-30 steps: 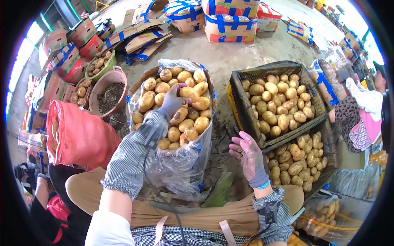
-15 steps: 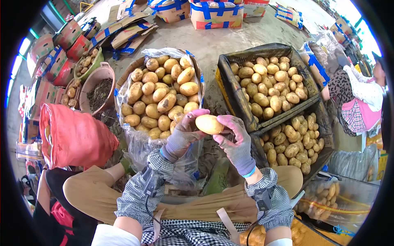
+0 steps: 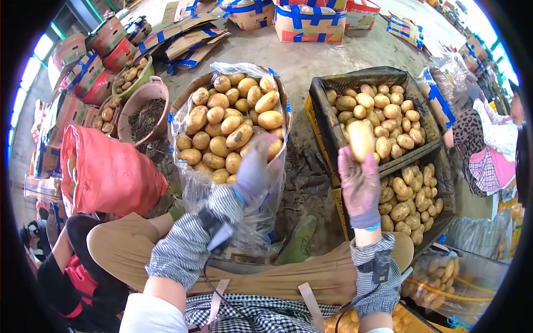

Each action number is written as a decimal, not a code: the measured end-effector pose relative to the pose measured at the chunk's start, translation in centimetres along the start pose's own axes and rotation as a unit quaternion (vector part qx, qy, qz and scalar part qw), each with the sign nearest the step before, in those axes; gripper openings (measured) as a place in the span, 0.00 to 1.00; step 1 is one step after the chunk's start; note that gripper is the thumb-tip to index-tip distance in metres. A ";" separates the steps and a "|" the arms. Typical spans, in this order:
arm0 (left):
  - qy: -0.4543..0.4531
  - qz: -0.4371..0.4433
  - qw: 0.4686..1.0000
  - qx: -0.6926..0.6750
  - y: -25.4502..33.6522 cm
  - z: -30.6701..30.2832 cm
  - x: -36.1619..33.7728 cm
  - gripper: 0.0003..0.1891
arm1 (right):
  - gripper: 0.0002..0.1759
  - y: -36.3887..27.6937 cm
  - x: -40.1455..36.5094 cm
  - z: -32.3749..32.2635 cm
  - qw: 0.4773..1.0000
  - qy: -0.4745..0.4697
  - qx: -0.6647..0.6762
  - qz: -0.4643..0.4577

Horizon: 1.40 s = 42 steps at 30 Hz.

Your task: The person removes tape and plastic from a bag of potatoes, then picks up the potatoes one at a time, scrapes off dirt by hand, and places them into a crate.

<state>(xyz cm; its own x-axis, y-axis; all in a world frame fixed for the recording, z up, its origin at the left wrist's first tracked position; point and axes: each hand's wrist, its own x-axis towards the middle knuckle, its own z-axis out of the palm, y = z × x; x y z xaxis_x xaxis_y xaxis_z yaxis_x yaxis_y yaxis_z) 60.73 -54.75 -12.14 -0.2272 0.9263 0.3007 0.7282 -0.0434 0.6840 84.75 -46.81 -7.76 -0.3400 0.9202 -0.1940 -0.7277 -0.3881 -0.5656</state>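
My right hand (image 3: 360, 180), in a dirty purple-grey glove, is open with its fingers stretched away from me. Just past its fingertips, a motion-blurred potato (image 3: 361, 140) overlaps the near side of the upper black-lined crate (image 3: 327, 125). My left hand (image 3: 256, 169), gloved too, reaches over the near right part of a plastic-lined basket (image 3: 286, 125) heaped with potatoes (image 3: 229, 125). Its fingers are smeared by motion and overlap a potato at the basket's edge.
A lower crate (image 3: 444, 219) of potatoes adjoins the upper one. At left stand a red sack (image 3: 108, 175) and a tub of dirt (image 3: 126, 125). Taped boxes (image 3: 310, 25) line the back. Another person (image 3: 491, 139) sits at right.
My hands have moved apart. The potato once held between both is now to the right, over the upper crate; my left hand has moved to the basket. The view has shifted slightly.
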 end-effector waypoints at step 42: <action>-0.084 -0.113 0.888 -0.438 3.1 -1.1 -2.0 0.32 | 0.36 4.7 -1.6 3.1 0.884 -0.181 -0.424 -0.082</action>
<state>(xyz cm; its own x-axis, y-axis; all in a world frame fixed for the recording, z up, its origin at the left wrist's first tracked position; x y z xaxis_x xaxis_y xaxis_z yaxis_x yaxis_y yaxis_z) 62.74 -57.19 -9.89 -0.1502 0.9880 0.0373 -0.1218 -0.0559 0.9910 79.99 -50.27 -7.60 -0.5507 0.8247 0.1287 -0.1288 0.0683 -0.9893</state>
